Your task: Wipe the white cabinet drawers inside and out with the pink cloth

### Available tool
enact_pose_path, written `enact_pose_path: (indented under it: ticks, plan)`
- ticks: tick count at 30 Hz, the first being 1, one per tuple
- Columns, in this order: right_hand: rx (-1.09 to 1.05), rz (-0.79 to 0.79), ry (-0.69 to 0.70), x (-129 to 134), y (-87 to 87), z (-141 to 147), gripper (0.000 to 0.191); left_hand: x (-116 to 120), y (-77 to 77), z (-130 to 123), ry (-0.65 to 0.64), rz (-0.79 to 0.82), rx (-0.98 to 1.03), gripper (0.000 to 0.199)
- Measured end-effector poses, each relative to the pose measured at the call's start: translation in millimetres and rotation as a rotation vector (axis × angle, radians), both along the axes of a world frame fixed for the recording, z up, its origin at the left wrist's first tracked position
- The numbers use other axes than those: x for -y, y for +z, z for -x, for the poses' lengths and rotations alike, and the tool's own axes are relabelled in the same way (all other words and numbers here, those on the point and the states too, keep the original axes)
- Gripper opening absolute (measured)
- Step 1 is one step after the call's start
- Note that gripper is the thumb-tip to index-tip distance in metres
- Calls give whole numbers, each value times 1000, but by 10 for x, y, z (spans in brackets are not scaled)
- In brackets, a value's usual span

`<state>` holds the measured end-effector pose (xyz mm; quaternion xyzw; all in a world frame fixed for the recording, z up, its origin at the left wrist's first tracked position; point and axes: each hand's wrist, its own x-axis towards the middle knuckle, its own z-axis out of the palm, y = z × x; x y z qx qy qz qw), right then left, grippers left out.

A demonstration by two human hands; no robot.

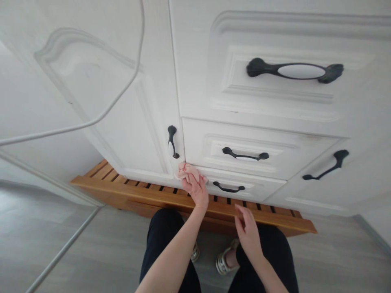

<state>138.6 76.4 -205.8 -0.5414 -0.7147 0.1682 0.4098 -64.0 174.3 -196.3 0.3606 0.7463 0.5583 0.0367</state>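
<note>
My left hand (pixel 196 190) is closed on a crumpled pale pink cloth (pixel 187 170). It presses the cloth against the lower front of a white cabinet (pixel 146 134), near the gap between the left door and the lowest drawer. A small part of the cloth sticks out to the right of the fingers. My right hand (pixel 248 230) hangs over my right knee, close to the front edge of a slatted wooden bench (pixel 171 200). Its fingers are loosely extended and hold nothing.
Black drawer handles (pixel 246 154) jut from the cabinet front, and a black door handle (pixel 172 142) is just above the cloth. A thin white cable (pixel 122 93) hangs across the left side. Below lies a grey wood-look floor (pixel 119 244).
</note>
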Motion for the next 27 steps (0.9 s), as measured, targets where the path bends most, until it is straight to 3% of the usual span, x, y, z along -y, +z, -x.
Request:
enact_pose_path:
  ticks: [5, 8, 11, 16, 18, 22, 27]
  plan:
    - [-110, 154, 29, 816, -513, -115, 29, 117, -447, -80, 54, 57, 65, 74]
    - [-182, 196, 32, 1122, -724, -135, 30, 193, -538, -201, 96, 67, 111, 74]
    - [-252, 235, 71, 1233, -832, -96, 29, 242, -396, -255, 83, 42, 120, 75]
    - [-234, 352, 80, 1242, -942, -73, 29, 108, 143, -134, 69, -31, 54, 76]
    - [-244, 444, 52, 1277, -1021, -100, 29, 4, 283, -180, 92, -48, 52, 74]
    - [-306, 597, -11, 1380, -1173, -192, 30, -100, 327, -612, 48, -91, -35, 69]
    - [-361, 640, -39, 1401, -1193, -260, 30, 46, 219, -1169, -72, -104, -229, 61]
